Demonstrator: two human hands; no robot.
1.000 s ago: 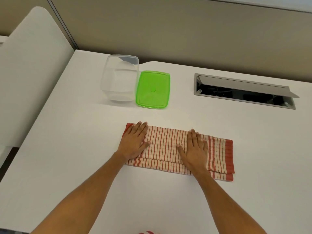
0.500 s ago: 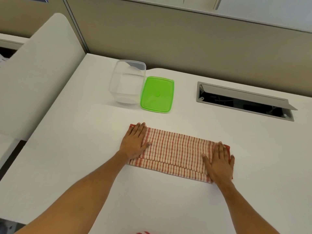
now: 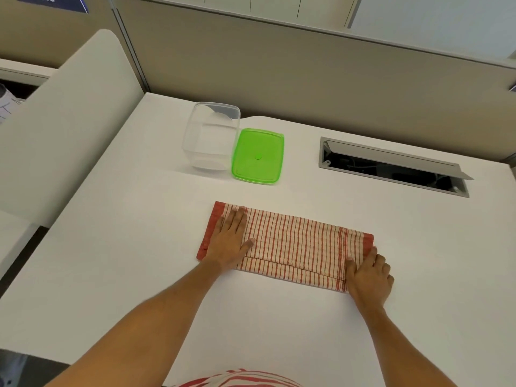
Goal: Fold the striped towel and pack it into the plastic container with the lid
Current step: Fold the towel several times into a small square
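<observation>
Head view: left hand (image 3: 229, 241) lies flat, fingers spread, on the towel (image 3: 293, 244); right hand (image 3: 368, 275) fingers apparently pinch its far end.

- One red-and-cream striped cloth towel (image 3: 293, 247), folded into a long band
- One clear plastic rectangular container (image 3: 210, 136)
- One bright green plastic lid (image 3: 258, 155)
- Two bare hands: left hand (image 3: 230, 241), right hand (image 3: 368, 275)
- One white table (image 3: 125, 247)
- One grey metal cable hatch (image 3: 391, 166)
</observation>
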